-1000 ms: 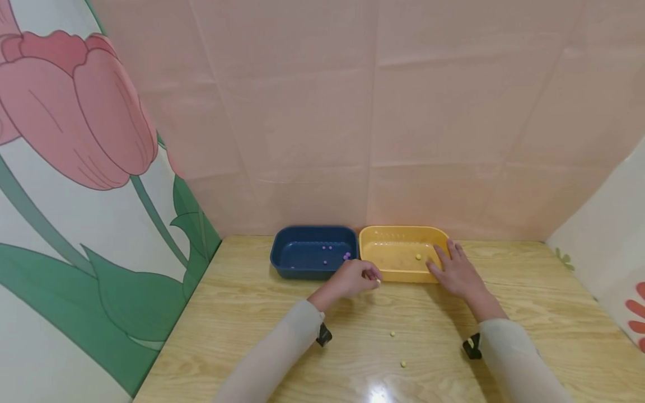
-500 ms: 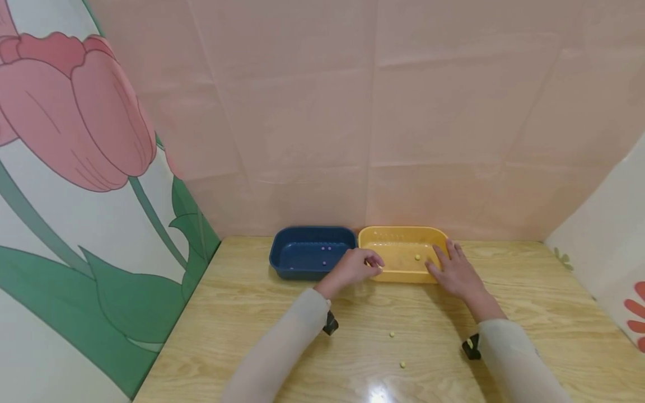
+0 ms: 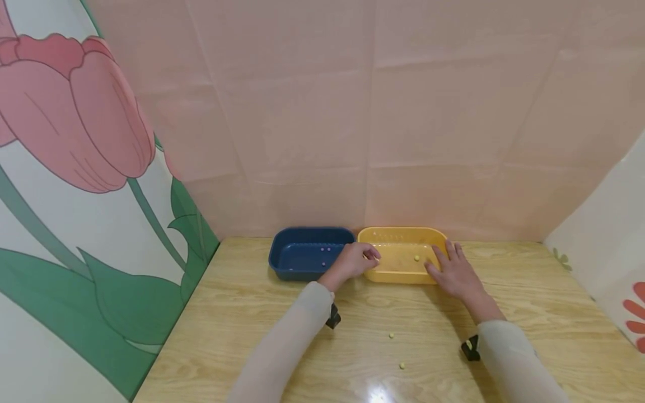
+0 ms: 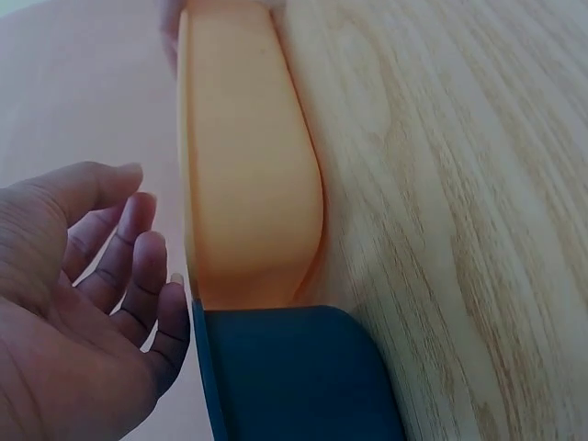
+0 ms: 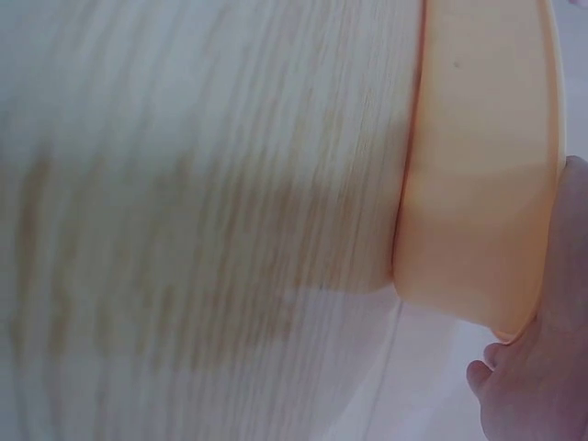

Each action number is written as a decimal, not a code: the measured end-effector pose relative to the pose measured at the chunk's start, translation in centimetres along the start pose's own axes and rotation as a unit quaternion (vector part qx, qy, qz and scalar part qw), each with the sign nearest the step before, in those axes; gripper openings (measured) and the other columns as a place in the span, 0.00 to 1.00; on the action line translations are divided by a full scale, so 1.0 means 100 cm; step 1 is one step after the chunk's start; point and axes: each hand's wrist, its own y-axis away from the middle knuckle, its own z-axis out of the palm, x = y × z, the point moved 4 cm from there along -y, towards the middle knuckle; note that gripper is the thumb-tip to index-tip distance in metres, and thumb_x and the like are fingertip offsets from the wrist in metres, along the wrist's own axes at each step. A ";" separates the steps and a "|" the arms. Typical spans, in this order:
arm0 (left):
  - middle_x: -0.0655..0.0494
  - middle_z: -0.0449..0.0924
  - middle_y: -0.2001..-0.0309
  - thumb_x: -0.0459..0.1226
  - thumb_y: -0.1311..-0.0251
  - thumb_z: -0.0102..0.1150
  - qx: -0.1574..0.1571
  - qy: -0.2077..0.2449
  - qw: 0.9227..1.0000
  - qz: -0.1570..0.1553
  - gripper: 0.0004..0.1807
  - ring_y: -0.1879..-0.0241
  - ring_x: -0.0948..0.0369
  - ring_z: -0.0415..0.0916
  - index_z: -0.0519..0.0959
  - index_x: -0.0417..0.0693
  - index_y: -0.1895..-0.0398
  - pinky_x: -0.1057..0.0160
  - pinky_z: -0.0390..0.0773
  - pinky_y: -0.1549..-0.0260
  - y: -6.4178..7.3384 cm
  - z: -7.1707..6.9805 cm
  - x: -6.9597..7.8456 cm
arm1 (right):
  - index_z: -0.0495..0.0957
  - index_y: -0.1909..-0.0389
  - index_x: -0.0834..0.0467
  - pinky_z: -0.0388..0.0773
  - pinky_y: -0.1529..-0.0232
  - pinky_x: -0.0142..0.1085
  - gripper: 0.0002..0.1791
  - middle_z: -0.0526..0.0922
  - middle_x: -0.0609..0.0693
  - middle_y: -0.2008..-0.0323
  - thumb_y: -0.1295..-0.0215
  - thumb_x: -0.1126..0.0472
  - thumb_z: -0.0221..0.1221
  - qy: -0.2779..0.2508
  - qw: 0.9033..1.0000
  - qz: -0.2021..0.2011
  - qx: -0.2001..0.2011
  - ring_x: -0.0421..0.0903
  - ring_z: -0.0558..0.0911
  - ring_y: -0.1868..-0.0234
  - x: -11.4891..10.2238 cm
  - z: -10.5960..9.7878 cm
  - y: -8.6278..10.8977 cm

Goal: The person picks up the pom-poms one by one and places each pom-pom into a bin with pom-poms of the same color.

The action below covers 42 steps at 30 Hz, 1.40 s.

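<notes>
My left hand is over the left end of the yellow tray, fingers loosely bent. In the left wrist view, the left hand shows no ball between thumb and fingertips. My right hand rests spread over the yellow tray's right end. The right wrist view shows that hand against the rim. One small yellow ball lies inside the yellow tray. The blue tray adjoins it on the left; small purple balls lie in it, partly hidden by my left hand and wrist.
On the wooden table nearer me lie a small yellow ball and another yellow ball. A pink cloth-like backdrop stands right behind the trays. A flower-printed panel borders the left side.
My left hand has moved up from the yellow tray's front edge to over its left end. The small yellow ball it pinched is no longer visible at the fingertips. My right hand stays in place.
</notes>
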 end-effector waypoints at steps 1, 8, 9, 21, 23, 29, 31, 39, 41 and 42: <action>0.65 0.81 0.69 0.38 0.36 0.68 0.002 -0.002 1.000 -0.001 0.04 0.68 0.68 0.74 0.88 0.50 0.60 0.71 0.73 0.68 -0.001 0.000 -0.001 | 0.54 0.23 0.69 0.47 0.31 0.72 0.41 0.42 0.79 0.25 0.20 0.41 0.43 0.000 1.000 0.001 0.001 0.79 0.41 0.26 0.000 0.000 0.000; 0.64 0.81 0.68 0.40 0.36 0.68 0.008 -0.005 1.000 -0.009 0.03 0.66 0.67 0.75 0.87 0.53 0.63 0.69 0.74 0.66 -0.006 -0.001 -0.007 | 0.53 0.22 0.68 0.46 0.31 0.72 0.41 0.40 0.78 0.24 0.20 0.41 0.43 -0.005 1.000 0.001 0.001 0.78 0.41 0.25 0.000 0.001 0.002; 0.65 0.81 0.68 0.41 0.36 0.68 0.009 -0.006 1.000 -0.011 0.03 0.67 0.68 0.74 0.87 0.54 0.63 0.69 0.74 0.67 -0.007 -0.001 -0.007 | 0.53 0.22 0.68 0.46 0.31 0.72 0.41 0.40 0.78 0.24 0.20 0.41 0.43 -0.006 1.000 0.000 0.001 0.78 0.41 0.25 0.000 0.001 0.002; 0.64 0.82 0.67 0.39 0.35 0.66 0.020 -0.020 0.999 -0.043 0.03 0.67 0.67 0.76 0.87 0.54 0.62 0.69 0.75 0.67 -0.018 -0.003 -0.005 | 0.55 0.23 0.69 0.48 0.32 0.72 0.40 0.42 0.79 0.25 0.20 0.41 0.44 0.000 1.000 -0.004 0.005 0.79 0.43 0.26 0.001 0.001 0.001; 0.64 0.82 0.65 0.40 0.34 0.66 0.020 -0.017 0.998 -0.053 0.04 0.65 0.66 0.77 0.87 0.53 0.60 0.67 0.76 0.67 -0.019 -0.004 -0.005 | 0.55 0.23 0.69 0.48 0.32 0.72 0.40 0.42 0.79 0.25 0.20 0.41 0.44 -0.001 1.000 -0.003 0.004 0.79 0.42 0.26 0.000 0.001 0.002; 0.56 0.84 0.49 0.40 0.34 0.67 0.030 -0.020 0.997 -0.063 0.14 0.49 0.57 0.80 0.85 0.50 0.46 0.61 0.80 0.53 -0.021 -0.005 -0.004 | 0.54 0.23 0.69 0.47 0.31 0.72 0.40 0.41 0.79 0.25 0.20 0.41 0.44 -0.004 1.000 -0.003 0.003 0.79 0.42 0.25 -0.001 0.000 0.002; 0.54 0.82 0.44 0.40 0.34 0.67 0.033 -0.026 0.997 -0.064 0.17 0.44 0.56 0.78 0.83 0.51 0.43 0.60 0.79 0.48 -0.022 -0.005 -0.005 | 0.54 0.23 0.69 0.47 0.31 0.72 0.41 0.40 0.78 0.24 0.20 0.41 0.43 -0.005 1.000 -0.004 0.003 0.79 0.42 0.25 -0.002 0.000 0.002; 0.52 0.78 0.44 0.41 0.35 0.67 0.037 -0.047 0.997 -0.050 0.18 0.44 0.56 0.77 0.84 0.51 0.43 0.59 0.78 0.48 -0.020 -0.005 -0.007 | 0.54 0.23 0.69 0.47 0.31 0.71 0.41 0.40 0.79 0.25 0.20 0.41 0.42 0.000 1.000 -0.004 0.003 0.79 0.43 0.26 -0.001 0.000 0.002; 0.52 0.78 0.44 0.41 0.35 0.68 0.035 -0.047 0.997 -0.044 0.17 0.46 0.57 0.78 0.84 0.52 0.44 0.60 0.79 0.50 -0.019 -0.005 -0.006 | 0.54 0.23 0.69 0.47 0.31 0.71 0.41 0.40 0.79 0.25 0.20 0.41 0.42 -0.001 1.000 -0.004 0.001 0.79 0.42 0.26 0.000 0.000 0.002; 0.52 0.78 0.44 0.41 0.35 0.68 0.033 -0.044 0.998 -0.041 0.16 0.47 0.57 0.78 0.84 0.53 0.45 0.61 0.79 0.52 -0.017 -0.005 -0.006 | 0.54 0.23 0.69 0.47 0.31 0.71 0.41 0.40 0.79 0.25 0.20 0.41 0.42 -0.002 1.000 -0.003 0.000 0.79 0.42 0.26 0.000 0.000 0.002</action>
